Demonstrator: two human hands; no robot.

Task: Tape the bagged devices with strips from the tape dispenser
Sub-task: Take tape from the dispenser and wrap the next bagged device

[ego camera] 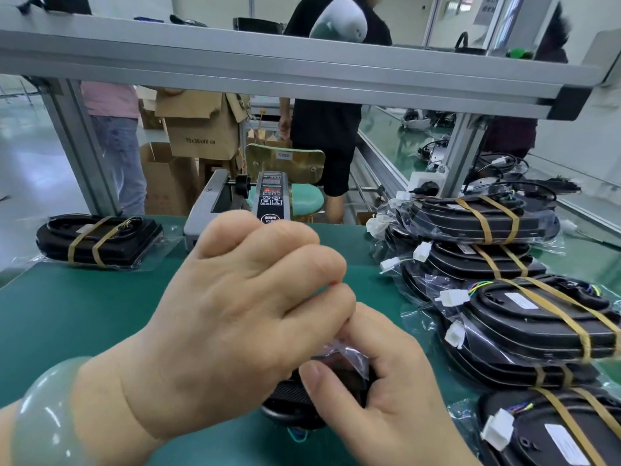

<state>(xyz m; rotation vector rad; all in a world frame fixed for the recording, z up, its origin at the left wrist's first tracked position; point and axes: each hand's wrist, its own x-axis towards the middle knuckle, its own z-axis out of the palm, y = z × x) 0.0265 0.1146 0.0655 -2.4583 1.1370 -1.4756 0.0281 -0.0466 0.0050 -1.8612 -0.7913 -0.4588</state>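
A black device in a clear plastic bag (295,403) is held close above the green mat, mostly hidden by both hands. My left hand (232,317), with a pale green bangle on its wrist, curls its fingers over the top of the bag. My right hand (379,398) grips the device's right end, thumb across the crinkled plastic. The grey tape dispenser (272,200) with its black control panel stands behind the hands at the mat's far edge. No tape strip shows in either hand.
A pile of bagged devices bound with tan tape (524,317) fills the right side. One taped device (97,240) lies at the far left. The aluminium frame beam (302,72) crosses overhead. People, cardboard boxes and a green chair stand beyond the bench.
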